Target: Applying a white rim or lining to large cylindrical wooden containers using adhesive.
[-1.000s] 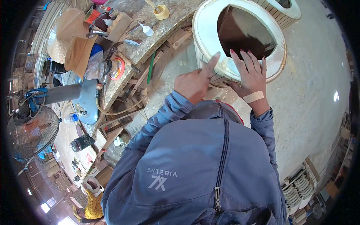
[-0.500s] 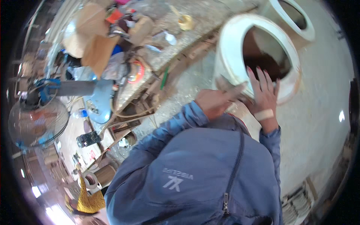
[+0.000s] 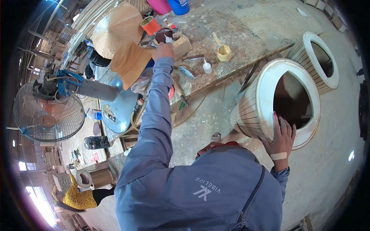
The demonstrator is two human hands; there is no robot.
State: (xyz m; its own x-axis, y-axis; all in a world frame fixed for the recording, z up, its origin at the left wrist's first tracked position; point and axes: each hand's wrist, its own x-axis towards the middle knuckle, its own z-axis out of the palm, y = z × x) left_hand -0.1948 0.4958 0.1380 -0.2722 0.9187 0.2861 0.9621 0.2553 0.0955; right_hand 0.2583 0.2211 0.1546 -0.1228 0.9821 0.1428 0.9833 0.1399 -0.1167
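My left hand (image 3: 163, 50) is stretched far out over the cluttered workbench (image 3: 239, 34), its fingers curled around a small white-tipped bottle (image 3: 168, 39) beside a dark round pot (image 3: 161, 34) and a wooden block (image 3: 182, 45). My right hand (image 3: 281, 137), with a plaster strip at the wrist, lies flat with fingers spread on the lower white rim of a slatted wooden barrel (image 3: 250, 111) lying on its side, its dark opening facing up. It holds nothing.
A second slatted barrel (image 3: 306, 44) lies behind the first. On the bench are a conical straw hat (image 3: 117, 25), a tan cap (image 3: 129, 61), an orange cup (image 3: 149, 25), another white bottle (image 3: 207, 67) and a small tub (image 3: 224, 52). A standing fan (image 3: 48, 111) is at the left. A person in yellow (image 3: 79, 197) crouches at the lower left.
My left hand has left the barrel rim and reached out to the bench, closing on the small bottle. My right hand stays on the rim. The view has swung toward the bench.
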